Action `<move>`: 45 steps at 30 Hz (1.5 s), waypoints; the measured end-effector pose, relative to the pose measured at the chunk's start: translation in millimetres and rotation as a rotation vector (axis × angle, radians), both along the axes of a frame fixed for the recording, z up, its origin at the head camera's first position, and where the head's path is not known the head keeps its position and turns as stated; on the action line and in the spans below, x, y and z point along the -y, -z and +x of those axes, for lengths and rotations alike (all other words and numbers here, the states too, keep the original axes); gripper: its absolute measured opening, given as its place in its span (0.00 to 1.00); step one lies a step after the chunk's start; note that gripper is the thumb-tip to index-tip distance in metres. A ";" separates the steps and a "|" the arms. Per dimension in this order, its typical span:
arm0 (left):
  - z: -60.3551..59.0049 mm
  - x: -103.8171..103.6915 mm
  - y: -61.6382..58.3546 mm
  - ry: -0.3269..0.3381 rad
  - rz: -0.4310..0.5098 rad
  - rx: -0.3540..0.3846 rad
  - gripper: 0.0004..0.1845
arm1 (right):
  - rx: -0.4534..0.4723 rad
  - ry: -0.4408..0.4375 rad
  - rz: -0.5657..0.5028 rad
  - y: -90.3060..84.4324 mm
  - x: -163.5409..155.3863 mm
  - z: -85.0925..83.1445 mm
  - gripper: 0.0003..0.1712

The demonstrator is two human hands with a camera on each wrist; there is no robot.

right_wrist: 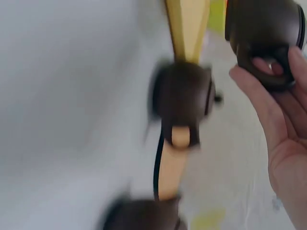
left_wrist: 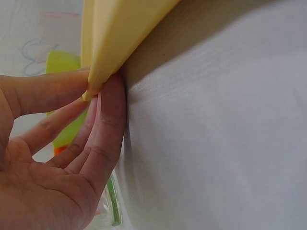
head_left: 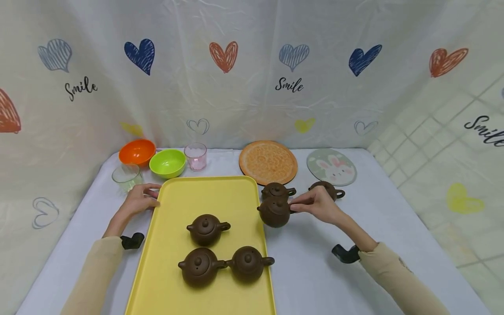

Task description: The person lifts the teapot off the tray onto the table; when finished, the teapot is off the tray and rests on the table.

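My right hand [head_left: 320, 204] grips the handle of a dark brown teapot [head_left: 274, 214]. In the right wrist view this teapot [right_wrist: 266, 28] is held off the table. It hangs near the right rim of a yellow tray [head_left: 220, 197]. My left hand [head_left: 138, 202] pinches the tray's left rim, thumb on one side and fingers on the other, as the left wrist view shows. Three similar teapots stand on the tray: one in the middle [head_left: 205, 232], two nearer me [head_left: 198, 269] [head_left: 246, 265]. Another teapot [head_left: 273, 190] stands just behind the held one; one more [head_left: 324, 189] is partly hidden by my right hand.
At the back left are an orange bowl [head_left: 137, 152], a green bowl [head_left: 167, 163], a pink glass [head_left: 196, 156] and a clear glass [head_left: 127, 176]. A round orange-patterned mat [head_left: 267, 161] and a round rabbit mat [head_left: 331, 166] lie at the back right. A printed curtain [head_left: 252, 96] hangs behind.
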State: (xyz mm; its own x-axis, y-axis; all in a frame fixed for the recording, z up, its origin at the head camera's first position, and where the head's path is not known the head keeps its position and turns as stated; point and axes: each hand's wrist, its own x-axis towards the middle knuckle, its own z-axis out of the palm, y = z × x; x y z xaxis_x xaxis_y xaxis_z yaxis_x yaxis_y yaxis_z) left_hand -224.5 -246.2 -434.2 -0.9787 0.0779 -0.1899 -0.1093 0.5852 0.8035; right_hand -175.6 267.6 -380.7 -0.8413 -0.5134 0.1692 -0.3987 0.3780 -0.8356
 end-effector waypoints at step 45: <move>-1.1 -0.5 0.3 0.007 -0.032 -0.013 0.32 | 0.061 0.143 0.189 33.7 -146.1 4.4 0.09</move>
State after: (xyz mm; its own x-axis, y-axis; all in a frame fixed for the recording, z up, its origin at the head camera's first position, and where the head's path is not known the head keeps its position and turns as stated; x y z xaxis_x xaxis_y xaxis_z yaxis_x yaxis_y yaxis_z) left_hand -225.6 -245.6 -434.5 -0.9805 0.0790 -0.1798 -0.0948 0.6114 0.7856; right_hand -171.2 413.7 -414.5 -0.9136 -0.4057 0.0283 -0.2806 0.5787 -0.7658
